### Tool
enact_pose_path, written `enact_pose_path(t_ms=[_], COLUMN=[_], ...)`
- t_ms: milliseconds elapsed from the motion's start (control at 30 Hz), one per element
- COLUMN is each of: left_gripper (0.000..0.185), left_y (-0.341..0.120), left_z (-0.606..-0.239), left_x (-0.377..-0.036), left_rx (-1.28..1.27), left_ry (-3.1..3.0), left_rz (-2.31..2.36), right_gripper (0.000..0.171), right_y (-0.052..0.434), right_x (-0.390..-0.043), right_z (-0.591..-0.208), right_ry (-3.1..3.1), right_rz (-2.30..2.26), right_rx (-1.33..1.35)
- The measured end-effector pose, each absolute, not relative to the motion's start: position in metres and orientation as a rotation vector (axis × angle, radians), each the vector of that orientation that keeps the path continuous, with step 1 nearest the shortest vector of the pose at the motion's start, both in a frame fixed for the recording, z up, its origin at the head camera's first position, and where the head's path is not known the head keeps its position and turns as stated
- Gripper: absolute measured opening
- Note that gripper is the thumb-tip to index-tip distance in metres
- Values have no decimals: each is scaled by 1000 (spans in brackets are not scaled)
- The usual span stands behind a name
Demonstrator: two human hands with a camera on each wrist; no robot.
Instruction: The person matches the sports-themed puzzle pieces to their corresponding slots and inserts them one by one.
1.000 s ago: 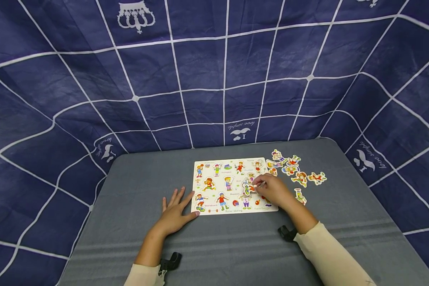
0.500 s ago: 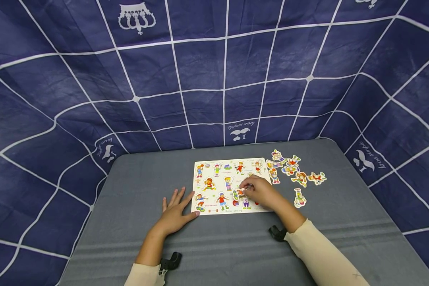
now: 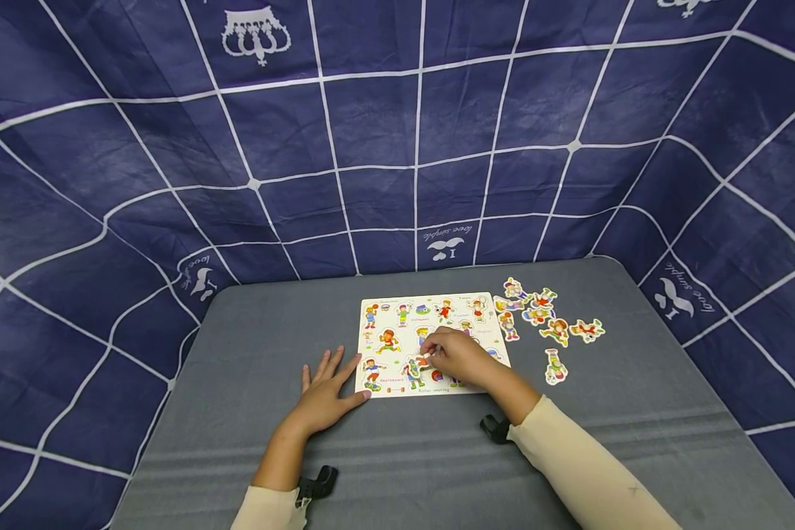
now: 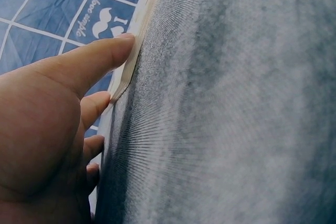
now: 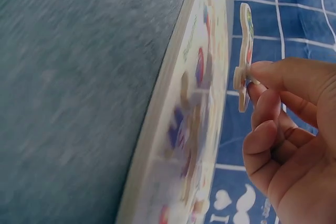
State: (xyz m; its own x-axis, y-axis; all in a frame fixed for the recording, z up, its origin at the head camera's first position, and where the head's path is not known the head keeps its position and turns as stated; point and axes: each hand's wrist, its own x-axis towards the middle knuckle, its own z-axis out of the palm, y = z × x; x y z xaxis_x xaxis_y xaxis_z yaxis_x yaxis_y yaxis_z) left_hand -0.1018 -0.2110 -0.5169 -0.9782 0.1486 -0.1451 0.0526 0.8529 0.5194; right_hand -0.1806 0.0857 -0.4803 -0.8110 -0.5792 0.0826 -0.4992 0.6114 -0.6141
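Observation:
A cream puzzle board [image 3: 404,390] printed with cartoon children at sports lies on the grey table. My right hand [image 3: 462,357] is above its lower middle and pinches a small flat puzzle piece [image 3: 412,368] between thumb and fingertips. In the right wrist view the puzzle piece [image 5: 245,51] is seen edge-on, held apart from the board's surface. Spread out, my left hand [image 3: 324,401] rests at the board's left side. Its thumb and a fingertip touch the board's edge [image 4: 128,74] in the left wrist view. The right hand hides part of the board's right half.
Several loose puzzle pieces lie right of the board, among them one piece [image 3: 556,366] nearer me and another piece [image 3: 587,330] farther right. The grey table [image 3: 258,316] meets a blue curtain [image 3: 384,162] with white lines at the back and sides.
My right hand has moved left across the board, carrying the puzzle piece from the right part to the lower middle. The left hand has stayed in place.

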Motion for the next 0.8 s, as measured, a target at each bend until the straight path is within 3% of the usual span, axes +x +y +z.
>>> enact_pose_path(t_ms=[800], left_gripper=[80], left_y=[-211], left_z=[-514], left_x=[-103], left_rx=[164], left_ry=[2812], left_rz=[794], right_gripper=[11], right_y=[27], right_x=[-180], right_z=[-475], right_ry=[2665], right_rz=[-748], right_rx=[-1108])
